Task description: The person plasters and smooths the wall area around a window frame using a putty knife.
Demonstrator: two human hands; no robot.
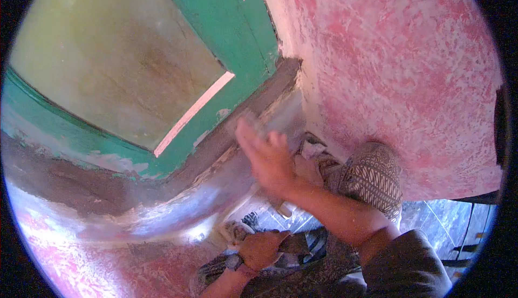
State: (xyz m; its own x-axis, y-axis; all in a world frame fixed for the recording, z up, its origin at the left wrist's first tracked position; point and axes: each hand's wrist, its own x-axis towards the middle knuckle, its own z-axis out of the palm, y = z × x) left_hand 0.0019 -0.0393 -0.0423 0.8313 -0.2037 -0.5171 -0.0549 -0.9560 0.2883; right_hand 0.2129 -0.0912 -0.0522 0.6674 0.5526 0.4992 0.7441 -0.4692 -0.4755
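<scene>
My right hand (270, 158) is raised over the rough grey-brown plaster strip (224, 133) that runs under a green window frame (237, 39). Motion smears its fingers, so whether they hold anything cannot be told. Low in the picture, near my knees, my left hand (261, 249) is closed on a dark flat piece (294, 243), its exact kind unclear. A watch (233, 262) sits on that wrist. Bare, smooth grey plaster (216, 201) shows below the brown strip.
A cloudy yellowish pane (118, 44) fills the frame. The mottled pink and white wall (399, 71) rises at right. My knee in patterned cloth (373, 171) is close to it. Grey-blue floor tiles (431, 225) show at lower right.
</scene>
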